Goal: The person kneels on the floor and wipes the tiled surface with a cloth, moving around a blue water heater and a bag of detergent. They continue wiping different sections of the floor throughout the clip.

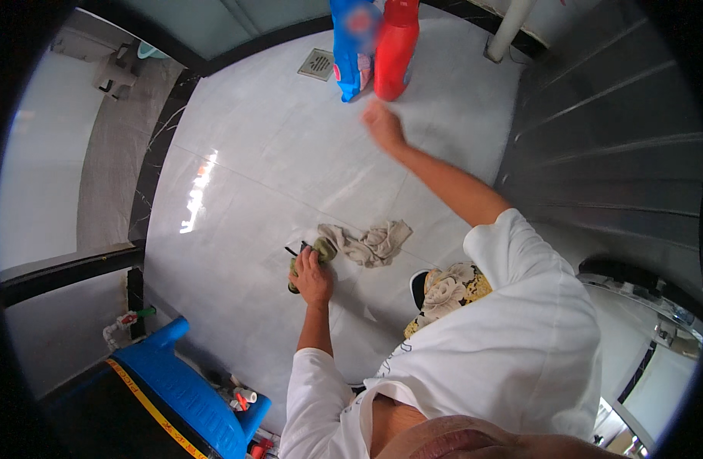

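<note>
My left hand (pixel 313 281) is over an olive-green object (pixel 325 249) with black parts, low on the grey tile floor. Its fingers are on the object, and the palm covers much of it, so I cannot tell its exact kind. Just right of it lies a crumpled beige cloth (pixel 379 244). My right hand (pixel 384 126) is stretched far forward and blurred, its fingers seemingly curled. Directly beyond that hand stands a red plastic bottle (pixel 396 54), with a blue bag-like package (pixel 349 63) beside it on the left. Whether the hand touches the bottle is unclear.
A square metal floor drain (pixel 317 63) lies near the blue package. Dark panels (pixel 604 132) rise on the right, beside a white pipe (pixel 509 28). At lower left are a blue plastic piece (pixel 185 390) and a pipe valve (pixel 127 319). A patterned trouser leg (pixel 449 292) is close by.
</note>
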The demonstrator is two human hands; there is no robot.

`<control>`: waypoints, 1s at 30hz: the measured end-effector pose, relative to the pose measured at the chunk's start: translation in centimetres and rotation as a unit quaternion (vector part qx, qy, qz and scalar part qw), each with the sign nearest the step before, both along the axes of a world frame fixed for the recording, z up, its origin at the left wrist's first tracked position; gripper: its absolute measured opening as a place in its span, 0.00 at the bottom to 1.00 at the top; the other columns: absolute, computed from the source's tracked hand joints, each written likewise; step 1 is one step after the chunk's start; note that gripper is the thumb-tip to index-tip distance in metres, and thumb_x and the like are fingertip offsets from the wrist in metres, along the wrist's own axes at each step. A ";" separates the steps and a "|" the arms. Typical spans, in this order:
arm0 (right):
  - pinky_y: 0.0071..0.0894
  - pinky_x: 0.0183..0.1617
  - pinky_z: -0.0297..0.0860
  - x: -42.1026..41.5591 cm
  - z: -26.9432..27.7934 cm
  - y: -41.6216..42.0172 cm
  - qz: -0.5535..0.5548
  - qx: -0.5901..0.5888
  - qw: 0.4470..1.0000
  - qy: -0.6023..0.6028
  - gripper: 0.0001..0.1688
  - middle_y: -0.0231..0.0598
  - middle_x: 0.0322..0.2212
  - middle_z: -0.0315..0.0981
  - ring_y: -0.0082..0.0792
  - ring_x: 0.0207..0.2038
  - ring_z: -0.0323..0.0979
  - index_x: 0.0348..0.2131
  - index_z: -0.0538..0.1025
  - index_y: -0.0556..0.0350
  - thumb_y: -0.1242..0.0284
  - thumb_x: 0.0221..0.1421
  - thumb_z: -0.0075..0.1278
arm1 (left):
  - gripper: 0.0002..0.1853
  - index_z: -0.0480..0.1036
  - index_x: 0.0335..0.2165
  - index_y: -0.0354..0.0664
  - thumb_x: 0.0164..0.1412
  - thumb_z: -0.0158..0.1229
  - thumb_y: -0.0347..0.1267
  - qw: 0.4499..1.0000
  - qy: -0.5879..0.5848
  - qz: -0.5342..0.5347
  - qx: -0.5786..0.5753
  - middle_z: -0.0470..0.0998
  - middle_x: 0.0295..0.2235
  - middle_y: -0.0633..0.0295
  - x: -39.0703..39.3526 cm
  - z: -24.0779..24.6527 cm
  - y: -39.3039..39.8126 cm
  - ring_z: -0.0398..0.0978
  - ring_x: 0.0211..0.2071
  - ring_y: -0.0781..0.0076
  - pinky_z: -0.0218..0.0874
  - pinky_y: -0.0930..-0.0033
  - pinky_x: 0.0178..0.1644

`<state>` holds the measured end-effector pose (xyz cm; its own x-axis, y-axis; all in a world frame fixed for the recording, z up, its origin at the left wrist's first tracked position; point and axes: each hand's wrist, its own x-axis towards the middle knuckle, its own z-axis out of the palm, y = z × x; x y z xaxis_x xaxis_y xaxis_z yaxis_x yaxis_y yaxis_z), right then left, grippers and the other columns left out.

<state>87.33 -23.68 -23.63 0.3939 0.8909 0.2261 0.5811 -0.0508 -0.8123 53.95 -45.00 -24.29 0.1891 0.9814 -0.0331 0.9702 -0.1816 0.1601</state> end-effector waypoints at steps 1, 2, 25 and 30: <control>0.39 0.41 0.69 3.2 1.1 2.1 -0.119 0.033 0.992 0.019 0.19 0.43 0.29 0.74 0.42 0.35 0.74 0.37 0.71 0.59 0.67 0.47 0.57 | 0.18 0.67 0.42 0.50 0.49 0.52 0.30 1.000 -0.005 -0.004 0.005 0.67 0.52 0.68 0.6 0.1 0.2 0.60 0.56 0.67 0.48 0.47 0.51; 0.39 0.42 0.69 3.9 3.1 3.1 -0.193 0.004 0.981 0.009 0.24 0.44 0.30 0.74 0.42 0.36 0.74 0.38 0.70 0.59 0.64 0.43 0.60 | 0.18 0.67 0.42 0.50 0.49 0.52 0.29 1.000 0.003 0.004 0.007 0.67 0.53 0.68 0.3 0.2 -0.3 0.60 0.56 0.67 0.48 0.47 0.52; 0.42 0.42 0.69 17.1 0.1 -1.4 -0.358 -0.116 0.922 0.094 0.25 0.52 0.30 0.77 0.51 0.36 0.75 0.32 0.76 0.60 0.56 0.42 0.55 | 0.19 0.67 0.44 0.46 0.49 0.52 0.30 1.000 0.014 0.004 -0.011 0.66 0.53 0.64 -0.9 -1.7 -0.4 0.60 0.56 0.63 0.46 0.47 0.53; 0.43 0.45 0.67 21.6 -3.0 -3.8 -0.449 -0.060 0.891 0.042 0.32 0.56 0.36 0.74 0.52 0.40 0.73 0.38 0.73 0.64 0.56 0.39 0.60 | 0.20 0.67 0.43 0.45 0.47 0.53 0.30 1.000 0.013 -0.007 0.007 0.67 0.52 0.64 0.4 -2.1 0.0 0.60 0.56 0.63 0.47 0.47 0.52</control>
<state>108.95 -27.44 -26.63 0.9705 0.2246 0.0874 0.2008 -0.5529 -0.8087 54.37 -45.02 -26.42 0.2019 0.9791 -0.0245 0.9713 -0.1969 0.1331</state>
